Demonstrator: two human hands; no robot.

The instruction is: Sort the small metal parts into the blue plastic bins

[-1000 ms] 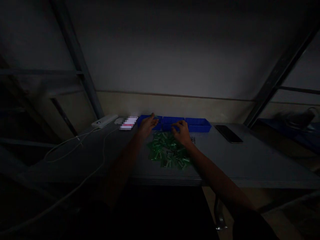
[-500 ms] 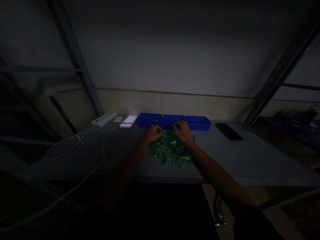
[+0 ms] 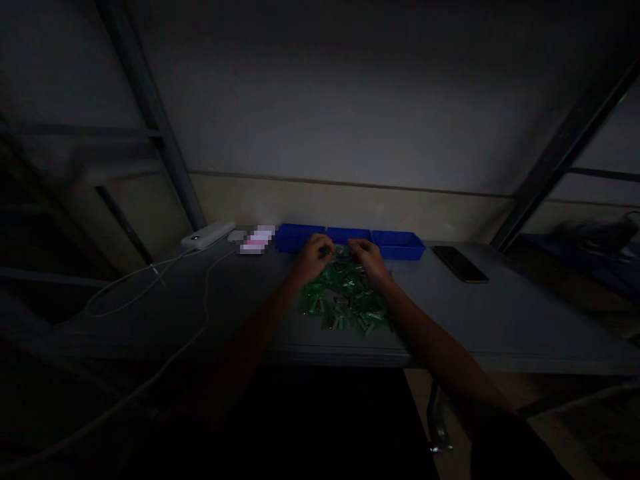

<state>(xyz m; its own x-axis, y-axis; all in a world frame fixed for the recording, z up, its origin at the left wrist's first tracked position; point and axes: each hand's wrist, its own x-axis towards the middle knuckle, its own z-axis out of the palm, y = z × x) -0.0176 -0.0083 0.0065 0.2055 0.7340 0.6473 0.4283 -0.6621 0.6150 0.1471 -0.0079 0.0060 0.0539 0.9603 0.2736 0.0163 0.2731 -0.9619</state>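
Note:
A pile of small green plastic packets point(image 3: 345, 300) with pale pieces inside lies near the table's front edge. Over its back left part is my left hand point(image 3: 313, 259), its fingers curled together in a pinch. My right hand point(image 3: 369, 259) is closed too, a little to the right, fingertips pointing left. Between the two hands shows a small pale-green packet point(image 3: 342, 251); which fingers grip it is too dark to make out. Just behind the hands stands a row of blue bins point(image 3: 400, 245), the middle one partly covered by them.
On the grey table point(image 3: 450, 320), a dark phone point(image 3: 460, 264) lies at the right. A white power bank point(image 3: 209, 235) with cables and a blurred-out bright object point(image 3: 256, 241) are at the left. Metal posts rise on both sides.
My left hand has risen and moved slightly right, up in front of the bins. My right hand has shifted a little, its fingers now nearer the pale-green packet between the hands.

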